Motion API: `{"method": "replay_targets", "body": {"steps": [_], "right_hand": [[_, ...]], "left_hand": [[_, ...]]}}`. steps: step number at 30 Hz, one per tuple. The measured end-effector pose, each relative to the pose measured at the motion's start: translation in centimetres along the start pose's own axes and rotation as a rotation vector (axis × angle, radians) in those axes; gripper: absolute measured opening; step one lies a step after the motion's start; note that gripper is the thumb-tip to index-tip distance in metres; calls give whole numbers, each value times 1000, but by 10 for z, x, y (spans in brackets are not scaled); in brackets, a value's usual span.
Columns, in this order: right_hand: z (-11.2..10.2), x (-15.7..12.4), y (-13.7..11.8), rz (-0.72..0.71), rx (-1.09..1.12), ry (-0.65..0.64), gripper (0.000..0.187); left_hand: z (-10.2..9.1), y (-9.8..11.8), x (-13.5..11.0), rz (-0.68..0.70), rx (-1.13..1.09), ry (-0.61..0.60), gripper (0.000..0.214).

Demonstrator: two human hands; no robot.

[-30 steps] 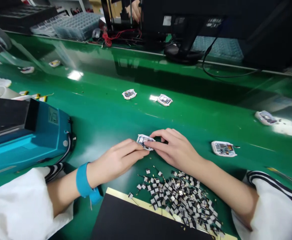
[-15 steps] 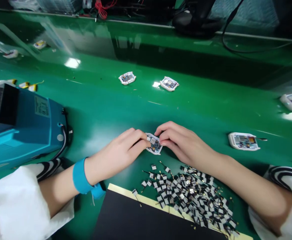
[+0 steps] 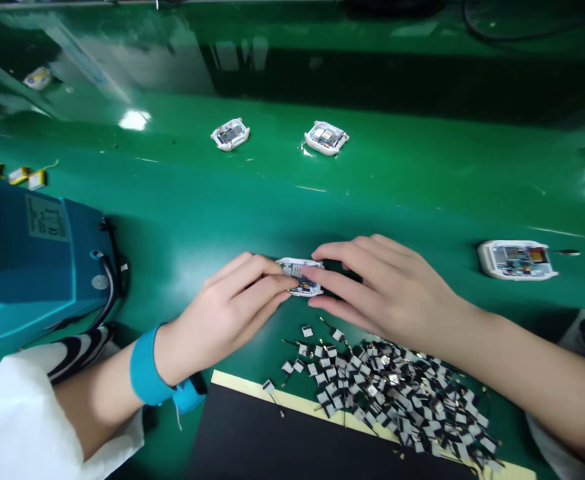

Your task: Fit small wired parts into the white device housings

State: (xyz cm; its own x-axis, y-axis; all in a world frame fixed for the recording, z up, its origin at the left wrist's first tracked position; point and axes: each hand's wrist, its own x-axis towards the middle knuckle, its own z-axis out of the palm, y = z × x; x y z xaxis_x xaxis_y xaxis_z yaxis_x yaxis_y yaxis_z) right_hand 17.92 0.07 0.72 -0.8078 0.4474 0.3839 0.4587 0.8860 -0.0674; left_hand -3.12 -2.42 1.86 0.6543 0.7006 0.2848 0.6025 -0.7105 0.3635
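In the middle of the green bench lies a white smartwatch housing (image 3: 298, 268) with a circuit board showing in it. My left hand (image 3: 237, 300) grips its left end, fingertips and thumb closed on the edge and board. From the right, my right hand (image 3: 387, 283) straddles the other end: one fingertip presses on the board, with another finger at the top edge and the thumb at the lower edge. Just below the hands spreads a heap of small black-and-silver parts with short leads (image 3: 382, 387). A teal strap (image 3: 147, 367) circles my left wrist.
Two more open watch housings (image 3: 230, 135) sit further back, and another housing (image 3: 517, 260) lies on the right. A blue machine (image 3: 42, 253) with a cable stands at left, small yellow batteries (image 3: 19, 175) behind it. A black mat (image 3: 272, 440) with a cream edge lies in front.
The view has tilted down and shifted. My right hand has spread its fingers, and one fingertip now reaches onto the board. The housing has turned slightly between my hands.
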Motion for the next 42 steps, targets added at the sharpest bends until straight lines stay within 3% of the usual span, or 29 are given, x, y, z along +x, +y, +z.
{"method": "replay_targets", "body": {"steps": [3,8,14,19,34,42], "right_hand": [[1,0,-2,-22,-146,22,28],[0,-2,-1,50,-183,4,37],[8,1,5,163,130,-1,43],[12,3,6,175,342,-48,32],[12,5,5,203,414,-19,28],[10,5,4,212,407,-38,25]], "left_hand": [[-1,-1,0,12,-25,-25,14],[-1,-1,0,10,-66,-25,14],[-1,-2,2,4,-33,37,15],[2,-1,4,24,40,81,12],[7,7,5,-8,146,112,12],[6,8,9,-30,185,70,12]]}}
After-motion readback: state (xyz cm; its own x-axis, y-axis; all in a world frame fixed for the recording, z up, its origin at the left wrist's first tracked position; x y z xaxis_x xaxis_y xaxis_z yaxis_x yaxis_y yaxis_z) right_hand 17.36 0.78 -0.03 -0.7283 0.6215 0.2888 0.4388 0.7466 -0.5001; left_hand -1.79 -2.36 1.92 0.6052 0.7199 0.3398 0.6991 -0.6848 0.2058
